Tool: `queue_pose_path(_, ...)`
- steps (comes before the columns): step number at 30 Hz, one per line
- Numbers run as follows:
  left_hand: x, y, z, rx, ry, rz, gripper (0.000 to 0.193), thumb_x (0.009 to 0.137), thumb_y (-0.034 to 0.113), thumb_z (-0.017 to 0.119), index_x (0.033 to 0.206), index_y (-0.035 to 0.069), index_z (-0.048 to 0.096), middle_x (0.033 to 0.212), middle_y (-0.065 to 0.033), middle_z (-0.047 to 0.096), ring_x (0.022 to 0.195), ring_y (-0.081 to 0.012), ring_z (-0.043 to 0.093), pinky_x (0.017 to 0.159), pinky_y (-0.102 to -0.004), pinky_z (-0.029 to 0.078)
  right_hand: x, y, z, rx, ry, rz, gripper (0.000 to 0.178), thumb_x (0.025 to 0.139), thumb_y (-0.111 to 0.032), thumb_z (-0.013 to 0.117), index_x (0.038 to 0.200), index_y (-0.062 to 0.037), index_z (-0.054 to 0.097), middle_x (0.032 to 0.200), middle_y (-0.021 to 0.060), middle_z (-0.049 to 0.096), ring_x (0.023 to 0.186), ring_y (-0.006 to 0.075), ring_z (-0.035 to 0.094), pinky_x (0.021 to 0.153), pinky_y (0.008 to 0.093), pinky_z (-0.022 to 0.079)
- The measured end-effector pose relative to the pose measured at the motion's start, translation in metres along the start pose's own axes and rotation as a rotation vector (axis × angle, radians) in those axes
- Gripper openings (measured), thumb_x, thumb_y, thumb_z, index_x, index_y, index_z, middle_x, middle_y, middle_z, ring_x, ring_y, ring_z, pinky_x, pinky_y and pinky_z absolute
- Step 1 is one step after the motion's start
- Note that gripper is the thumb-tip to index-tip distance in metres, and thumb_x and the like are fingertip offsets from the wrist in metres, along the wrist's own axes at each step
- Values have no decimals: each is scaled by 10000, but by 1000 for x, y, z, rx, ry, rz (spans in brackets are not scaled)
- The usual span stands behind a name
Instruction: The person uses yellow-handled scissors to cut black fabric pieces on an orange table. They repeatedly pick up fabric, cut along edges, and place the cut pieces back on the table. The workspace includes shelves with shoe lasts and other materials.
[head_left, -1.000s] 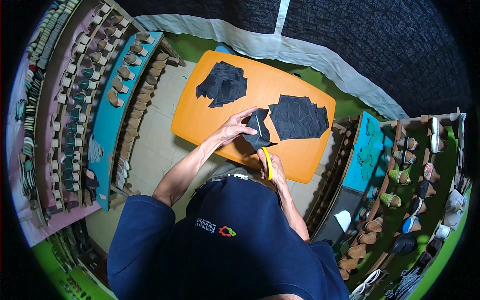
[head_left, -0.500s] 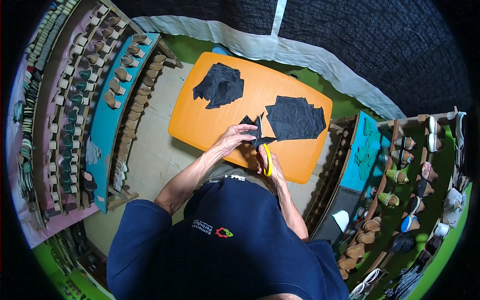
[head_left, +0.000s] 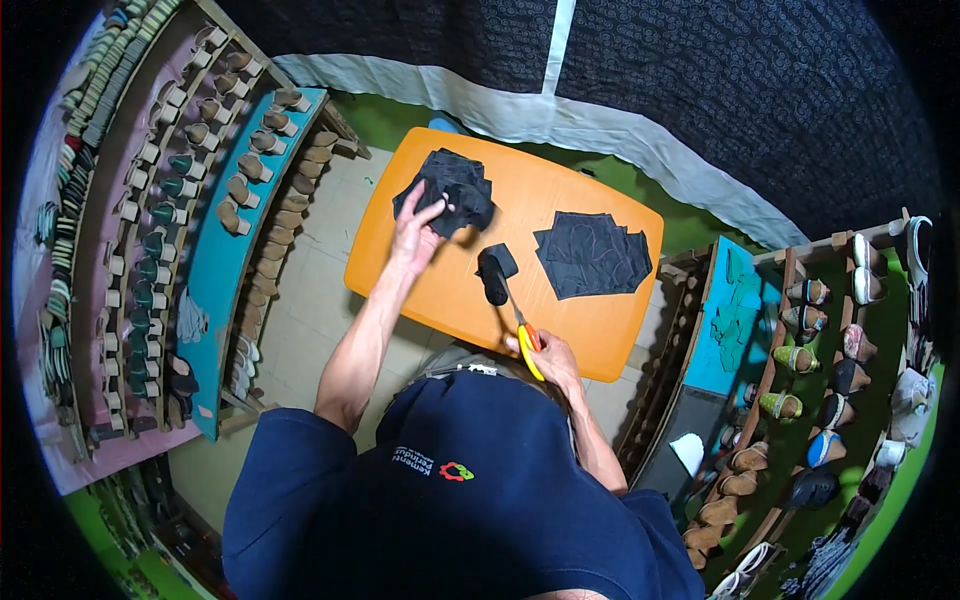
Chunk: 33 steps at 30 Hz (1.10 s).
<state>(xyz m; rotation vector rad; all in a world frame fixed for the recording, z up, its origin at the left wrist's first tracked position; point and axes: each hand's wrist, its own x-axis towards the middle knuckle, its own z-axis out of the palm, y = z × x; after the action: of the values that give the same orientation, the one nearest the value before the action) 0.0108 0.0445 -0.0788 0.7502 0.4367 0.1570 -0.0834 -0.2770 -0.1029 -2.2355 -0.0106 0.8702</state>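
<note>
My left hand (head_left: 415, 232) is over a pile of black cut cloth pieces (head_left: 465, 170) at the table's left, its fingers spread and the tips at the pile's near edge. A dark piece beside those fingertips is blurred. My right hand (head_left: 552, 360) is wrapped around scissors (head_left: 530, 340) with yellow and orange handles near the table's front edge. The scissors' blades point away from me, toward a small folded black cloth piece (head_left: 495, 275); whether they touch it I cannot tell. A second pile of black cloth pieces (head_left: 594, 256), marked with faint lines, lies at the right.
The orange table (head_left: 520, 190) stands in front of me. Left of it are shelves with rows of shoes and a blue board (head_left: 236, 272). More shoe racks (head_left: 810, 400) stand at the right. A dark patterned curtain (head_left: 720, 100) with a white hem hangs behind the table.
My left hand has moved away from the scissors to the left pile. The right hand has shifted slightly nearer to me with the scissors. A small black piece now shows by the blades.
</note>
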Motion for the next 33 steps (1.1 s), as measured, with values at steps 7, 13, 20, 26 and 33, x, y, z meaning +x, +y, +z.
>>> queue_pose_path(7, -3, 54, 25, 985, -510, -311, 1210, 661, -10, 874, 1620, 219, 172, 1096, -53, 674, 1035, -133, 619, 898, -285, 485, -3, 21, 8, 190, 134, 103, 656, 749, -671, 765, 816, -32, 631, 707, 106, 643, 685, 217, 610, 694, 378, 490)
queue_pose_path(13, -17, 0, 45, 1095, -974, -505, 1307, 664, 51, 899, 1631, 227, 38, 1100, -52, 655, 1095, -125, 557, 1028, -336, 384, 22, -35, -11, 717, 76, -133, 429, 844, -379, 801, 912, -64, 517, 801, 28, 612, 715, 131, 564, 648, 306, 477)
queue_pose_path(20, -25, -39, 28, 918, -808, -374, 1275, 648, 134, 928, 1628, 248, 121, 1272, -138, 503, 1025, -162, 569, 917, -349, 498, 39, -56, -16, 871, 57, -234, 385, 779, -82, 849, 948, -55, 504, 851, 58, 671, 761, 104, 630, 679, 244, 507)
queue_pose_path(26, -57, -45, 17, 714, -240, -245, 400, 861, 213, 805, 1212, 99, 652, 840, 37, 587, 756, -38, 547, 677, -195, 452, 54, -60, -15, 912, 198, -280, 372, 779, -95, 844, 956, -68, 517, 831, 37, 645, 729, 95, 617, 602, 244, 481)
queue_pose_path(33, -117, -73, 20, -228, -412, -480, 494, 950, 120, 644, 1426, 195, 533, 1435, -76, 509, 1337, -210, 472, 1119, -451, 373, 61, -88, -24, 896, 213, -345, 354, 794, -97, 836, 980, -68, 536, 879, 58, 661, 731, 101, 621, 607, 242, 495)
